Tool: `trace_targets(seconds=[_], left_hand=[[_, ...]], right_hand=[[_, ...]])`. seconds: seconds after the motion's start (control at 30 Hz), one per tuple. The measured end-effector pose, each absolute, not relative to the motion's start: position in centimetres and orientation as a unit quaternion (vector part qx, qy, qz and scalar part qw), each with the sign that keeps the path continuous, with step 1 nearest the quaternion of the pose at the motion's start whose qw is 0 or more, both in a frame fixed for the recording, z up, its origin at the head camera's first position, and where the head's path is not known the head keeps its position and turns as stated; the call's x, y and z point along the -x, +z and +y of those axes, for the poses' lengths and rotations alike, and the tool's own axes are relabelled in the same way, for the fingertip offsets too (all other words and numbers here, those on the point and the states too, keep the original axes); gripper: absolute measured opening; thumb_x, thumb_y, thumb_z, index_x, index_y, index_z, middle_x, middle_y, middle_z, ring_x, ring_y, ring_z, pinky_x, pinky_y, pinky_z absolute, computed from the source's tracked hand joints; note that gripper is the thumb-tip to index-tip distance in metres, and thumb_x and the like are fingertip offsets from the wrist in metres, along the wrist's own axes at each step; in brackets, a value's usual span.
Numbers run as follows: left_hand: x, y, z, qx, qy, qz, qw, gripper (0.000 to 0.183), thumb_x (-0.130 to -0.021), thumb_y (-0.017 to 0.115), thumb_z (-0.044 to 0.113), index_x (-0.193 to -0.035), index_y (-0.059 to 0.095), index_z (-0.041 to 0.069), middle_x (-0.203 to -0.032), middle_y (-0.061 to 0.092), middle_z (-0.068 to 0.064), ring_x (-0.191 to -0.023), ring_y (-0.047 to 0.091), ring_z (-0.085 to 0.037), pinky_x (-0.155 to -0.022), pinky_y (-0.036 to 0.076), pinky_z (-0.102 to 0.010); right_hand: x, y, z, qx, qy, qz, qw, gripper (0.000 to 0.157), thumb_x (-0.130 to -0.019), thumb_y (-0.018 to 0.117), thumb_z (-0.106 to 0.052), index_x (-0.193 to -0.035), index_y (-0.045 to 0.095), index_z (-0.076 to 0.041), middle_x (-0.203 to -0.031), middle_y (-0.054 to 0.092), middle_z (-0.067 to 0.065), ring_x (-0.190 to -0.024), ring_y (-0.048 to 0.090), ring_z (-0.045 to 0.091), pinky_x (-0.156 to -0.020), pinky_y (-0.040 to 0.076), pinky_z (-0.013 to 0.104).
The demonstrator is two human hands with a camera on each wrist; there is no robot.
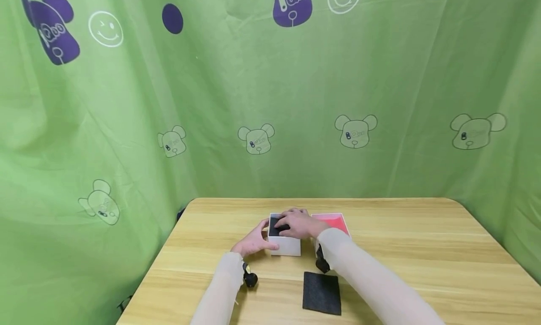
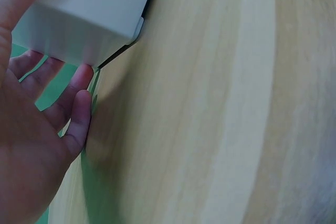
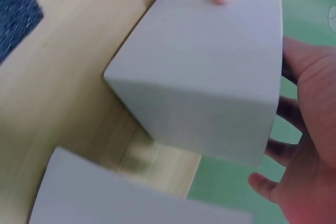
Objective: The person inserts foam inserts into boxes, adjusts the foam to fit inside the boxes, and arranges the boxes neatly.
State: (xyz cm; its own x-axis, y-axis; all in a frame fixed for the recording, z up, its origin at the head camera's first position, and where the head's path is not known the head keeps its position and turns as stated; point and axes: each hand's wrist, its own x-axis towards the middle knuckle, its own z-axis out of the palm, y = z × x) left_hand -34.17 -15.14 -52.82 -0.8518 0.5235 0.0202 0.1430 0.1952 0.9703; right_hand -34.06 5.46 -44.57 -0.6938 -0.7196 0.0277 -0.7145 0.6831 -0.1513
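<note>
A white box (image 1: 285, 246) stands on the table, its top uncovered and dark material (image 1: 274, 227) inside. My left hand (image 1: 255, 242) holds the box from the left, thumb on the near face and fingers round the far side. In the left wrist view, the left fingers (image 2: 80, 77) lie along one wall of the box (image 2: 89, 14). Over the top is my right hand (image 1: 297, 223), some fingers spread and reaching down onto the dark material. The box walls hide the fingertips in the right wrist view, where other fingers (image 3: 281, 150) stay outside the box (image 3: 199, 45).
Just right of the box is a second white box (image 1: 347, 226) with a red-pink inside (image 1: 334, 221), partly behind my right forearm. A dark square cloth-like piece (image 1: 321, 293) lies nearer on the wooden table (image 1: 422, 250). A green curtain (image 1: 296, 81) hangs behind.
</note>
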Motion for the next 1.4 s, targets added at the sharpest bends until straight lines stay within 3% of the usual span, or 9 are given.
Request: trace_targets(seconds=[0.3,1.07,1.4], left_hand=[[34.1,-52.9,-15.4,-0.218,0.605,0.749,0.159,0.09,-0.076,0.075,-0.002,-0.147,0.022,0.007,-0.144,0.035,-0.014,-0.119,0.05,-0.027,-0.093,0.046,-0.034],[34.3,-53.0,-15.0,-0.218,0.619,0.735,0.167,0.091,-0.075,0.075,-0.004,-0.147,0.021,0.007,-0.144,0.035,-0.014,-0.12,0.049,-0.028,-0.093,0.047,-0.036],[34.2,-53.1,-15.1,-0.217,0.61,0.745,0.162,0.096,-0.073,0.076,-0.003,-0.149,0.019,0.007,-0.147,0.03,-0.016,-0.123,0.045,-0.032,-0.095,0.045,-0.037]], right_hand=[[34.0,-44.3,6.5,0.369,-0.081,0.925,0.04,0.033,-0.091,0.062,-0.035,-0.12,0.066,-0.02,-0.131,0.053,0.007,-0.123,0.041,0.036,-0.097,0.03,0.058],[33.9,-44.0,8.1,0.332,-0.086,0.938,0.049,0.034,-0.089,0.064,-0.037,-0.117,0.067,-0.018,-0.13,0.052,0.01,-0.12,0.044,0.036,-0.092,0.034,0.057],[32.1,-43.1,10.7,0.372,-0.099,0.923,-0.018,0.036,-0.091,0.062,-0.034,-0.12,0.065,-0.013,-0.128,0.054,0.012,-0.121,0.044,0.038,-0.096,0.031,0.063]])
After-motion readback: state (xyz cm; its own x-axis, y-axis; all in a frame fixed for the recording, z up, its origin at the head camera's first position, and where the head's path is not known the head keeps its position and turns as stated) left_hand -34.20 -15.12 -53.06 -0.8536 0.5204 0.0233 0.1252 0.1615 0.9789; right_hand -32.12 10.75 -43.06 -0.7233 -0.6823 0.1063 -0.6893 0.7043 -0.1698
